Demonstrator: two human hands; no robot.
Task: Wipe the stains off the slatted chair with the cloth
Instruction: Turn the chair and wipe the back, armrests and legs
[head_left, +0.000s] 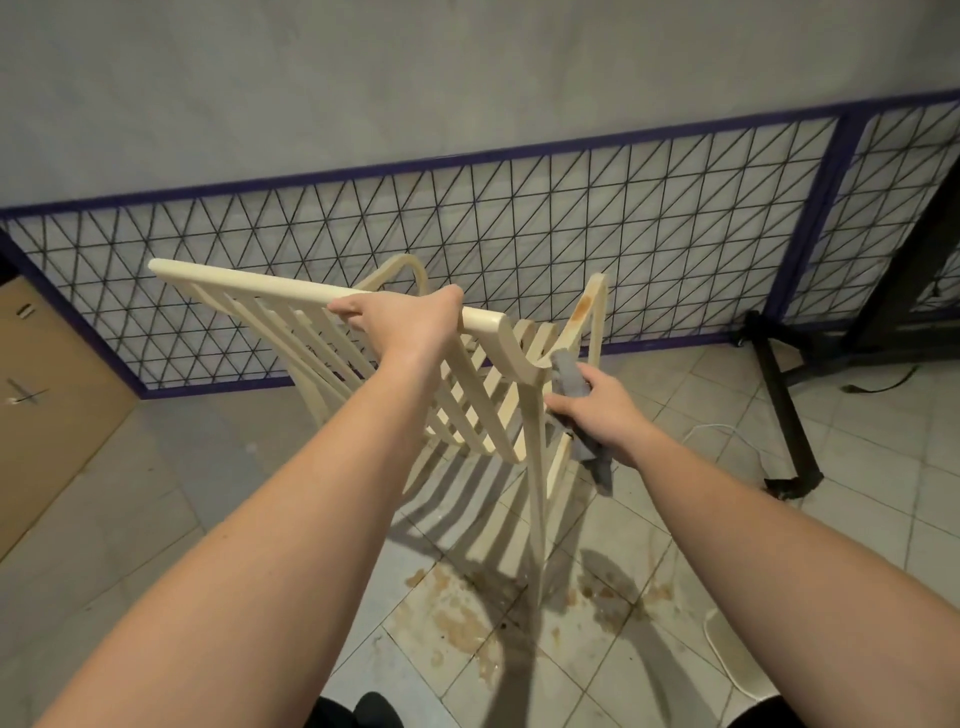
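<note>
A cream slatted chair (249, 283) stands tilted on the tiled floor in the middle of the view. My left hand (410, 319) grips its top rail from above. My right hand (597, 408) holds a grey cloth (569, 379) against the chair's right side, just below the curved armrest. The cloth's loose end hangs down under my wrist. A brown stain (583, 309) runs along the far right upright of the chair, above the cloth.
Brown spill marks (457, 618) cover the floor tiles under the chair. A purple-framed wire-mesh fence (519, 234) runs behind it. A black stand base (784, 415) and a white cable (722, 428) lie at the right. Cardboard (47, 395) lies at the left.
</note>
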